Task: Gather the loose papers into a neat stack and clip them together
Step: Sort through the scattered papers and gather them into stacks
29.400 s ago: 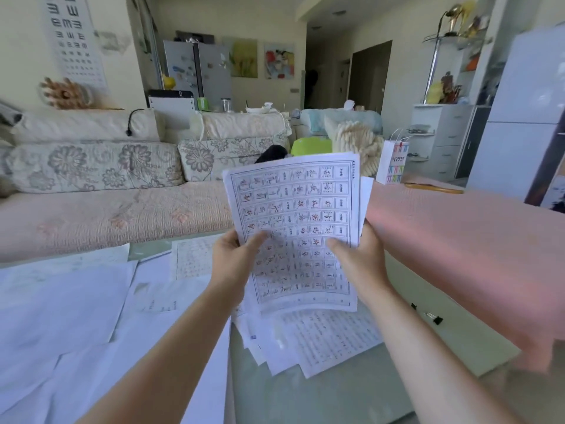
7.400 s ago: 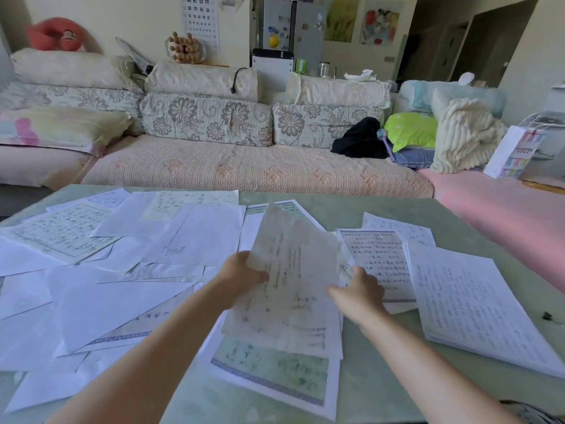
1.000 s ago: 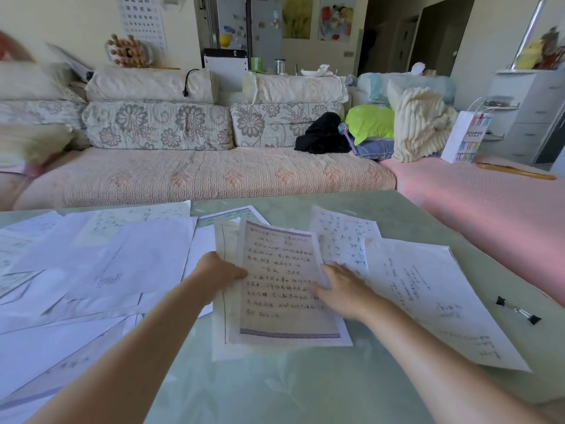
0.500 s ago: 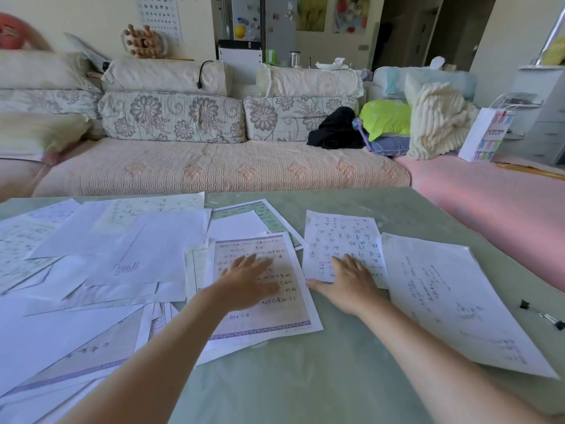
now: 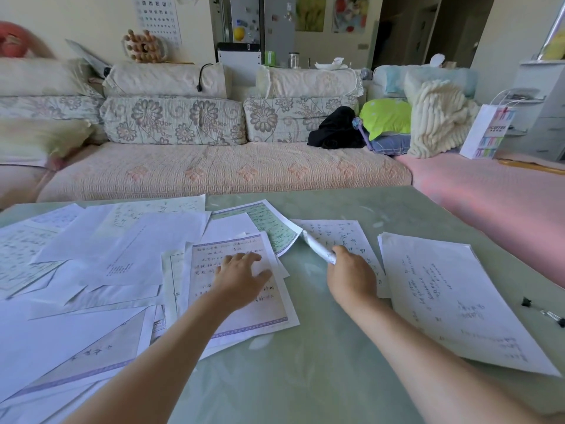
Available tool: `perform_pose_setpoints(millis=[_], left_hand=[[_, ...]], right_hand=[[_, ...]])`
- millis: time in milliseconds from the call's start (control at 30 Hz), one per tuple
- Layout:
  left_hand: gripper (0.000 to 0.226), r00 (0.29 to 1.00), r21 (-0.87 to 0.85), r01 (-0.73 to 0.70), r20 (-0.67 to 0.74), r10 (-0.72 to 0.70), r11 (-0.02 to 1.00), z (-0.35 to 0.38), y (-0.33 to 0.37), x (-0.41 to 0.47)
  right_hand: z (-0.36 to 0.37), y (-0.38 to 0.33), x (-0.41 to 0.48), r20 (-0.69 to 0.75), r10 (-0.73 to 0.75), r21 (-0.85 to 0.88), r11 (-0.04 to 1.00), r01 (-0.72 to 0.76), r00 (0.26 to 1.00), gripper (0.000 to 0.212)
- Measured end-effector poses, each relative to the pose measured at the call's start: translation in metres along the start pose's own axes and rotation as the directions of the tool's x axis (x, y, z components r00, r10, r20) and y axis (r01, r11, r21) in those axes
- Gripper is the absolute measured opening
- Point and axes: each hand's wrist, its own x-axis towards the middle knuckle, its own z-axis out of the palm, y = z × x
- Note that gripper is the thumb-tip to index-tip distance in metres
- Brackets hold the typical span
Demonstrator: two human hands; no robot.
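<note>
Presses the left hand flat, fingers straight and spread, on the purple-bordered sheet at lower centre of the frame. Pinches with the right hand the lifted left edge of the handwritten sheet just right of centre, curling that edge up off the green table. By the look of it, picks up a loose page to add to a pile.

Leaves most of the job undone: loose papers fanned across the left half of the frame, overlapping at all angles; a stack lying at centre right, just beside the pinched sheet; a black clip near the right edge, apart from the stack and untouched.

To do this step well:
- Hold the left palm down to pin the bordered sheet and stop its neighbours sliding.
- Peel the pinched sheet up from its edge rather than dragging, to avoid a crease at the curl.
- Slip more fingers under before lifting clear, to guard against drooping and folding.
- Carry low and lay down corner to corner, on the stack at right or on the bordered sheet.
- Save the tapping of edges for the full bundle.
- Mind the green-patterned sheet just beside the curled edge at upper centre, and lift without catching its corner.
</note>
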Motion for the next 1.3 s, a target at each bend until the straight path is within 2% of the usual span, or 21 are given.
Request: perform_pose_setpoints(millis=[67, 133, 200, 233, 267, 333, 400, 433, 500, 567, 633, 733, 800, 867, 933, 967, 1100, 1200, 1300], left_hand=[[0.058, 0.997, -0.323, 0.049, 0.073, -0.027, 0.945, -0.005, 0.017, 0.001], [0.059, 0.98, -0.666, 0.177, 0.191, -0.063, 0.725, -0.013, 0.034, 0.001], [0.056, 0.937, -0.811, 0.342, 0.333, -0.107, 0.474, -0.025, 0.04, 0.005], [0.055, 0.918, -0.821, 0.39, 0.378, -0.115, 0.417, -0.029, 0.038, 0.007], [0.052, 0.905, -0.813, 0.42, 0.407, -0.121, 0.403, -0.032, 0.035, 0.006], [0.037, 0.897, -0.778, 0.442, 0.397, -0.195, 0.446, -0.034, 0.025, 0.003], [0.029, 0.897, -0.748, 0.439, 0.337, -0.285, 0.498, -0.034, 0.011, -0.002], [0.027, 0.899, -0.74, 0.431, 0.304, -0.315, 0.517, -0.037, 0.004, -0.006], [0.025, 0.91, -0.741, 0.386, 0.206, -0.36, 0.55, -0.046, -0.008, -0.013], [0.022, 0.911, -0.748, 0.345, 0.122, -0.394, 0.567, -0.056, -0.023, -0.02], [0.017, 0.899, -0.711, 0.366, 0.105, -0.424, 0.6, -0.063, -0.041, -0.027], [0.017, 0.877, -0.492, 0.468, 0.159, -0.453, 0.734, -0.069, -0.069, -0.037], [0.024, 0.878, -0.258, 0.478, 0.163, -0.45, 0.84, -0.073, -0.082, -0.043], [0.031, 0.882, -0.081, 0.466, 0.118, -0.456, 0.881, -0.075, -0.092, -0.044], [0.047, 0.871, -0.02, 0.489, 0.065, -0.487, 0.872, -0.076, -0.096, -0.038], [0.052, 0.856, -0.059, 0.516, 0.066, -0.513, 0.854, -0.075, -0.095, -0.036], [0.056, 0.819, -0.448, 0.555, 0.147, -0.555, 0.701, -0.071, -0.088, -0.022], [0.062, 0.785, -0.57, 0.564, 0.147, -0.602, 0.597, -0.068, -0.094, -0.016], [0.047, 0.801, -0.679, 0.533, 0.214, -0.558, 0.505, -0.066, -0.096, -0.013]], right_hand=[[-0.007, -0.003, -0.002, -0.066, 0.012, 0.055, 0.998, -0.008, 0.998, 0.014], [-0.015, -0.009, -0.009, -0.068, -0.082, 0.07, 0.994, 0.086, 0.994, 0.016], [-0.022, -0.019, -0.02, -0.035, -0.221, 0.087, 0.971, 0.224, 0.975, 0.018], [-0.023, -0.024, -0.025, -0.021, -0.301, 0.098, 0.948, 0.302, 0.953, 0.021], [-0.023, -0.028, -0.03, 0.0, -0.389, 0.115, 0.915, 0.386, 0.921, 0.024], [-0.022, -0.033, -0.037, 0.126, -0.525, 0.182, 0.846, 0.501, 0.842, 0.044], [-0.022, -0.039, -0.041, 0.286, -0.548, 0.281, 0.832, 0.478, 0.786, 0.07], [-0.022, -0.041, -0.041, 0.325, -0.523, 0.319, 0.845, 0.429, 0.788, 0.074], [-0.019, -0.044, -0.037, 0.36, -0.446, 0.349, 0.879, 0.325, 0.819, 0.063], [-0.015, -0.049, -0.033, 0.387, -0.365, 0.273, 0.923, 0.273, 0.847, 0.05], [-0.009, -0.056, -0.031, 0.437, -0.301, 0.192, 0.952, 0.238, 0.848, 0.051], [0.001, -0.073, -0.034, 0.514, -0.277, 0.114, 0.96, 0.256, 0.812, 0.06], [0.008, -0.085, -0.038, 0.549, -0.273, 0.063, 0.956, 0.287, 0.79, 0.065], [0.013, -0.095, -0.042, 0.553, -0.256, 0.003, 0.952, 0.305, 0.793, 0.068], [0.016, -0.103, -0.045, 0.541, -0.243, -0.032, 0.951, 0.309, 0.805, 0.065], [0.017, -0.105, -0.045, 0.543, -0.237, -0.033, 0.953, 0.302, 0.806, 0.062], [0.017, -0.105, -0.045, 0.566, -0.248, -0.002, 0.953, 0.303, 0.786, 0.058], [0.012, -0.103, -0.045, 0.554, -0.281, 0.011, 0.944, 0.33, 0.784, 0.058], [0.008, -0.099, -0.043, 0.549, -0.302, 0.02, 0.937, 0.348, 0.78, 0.058]])
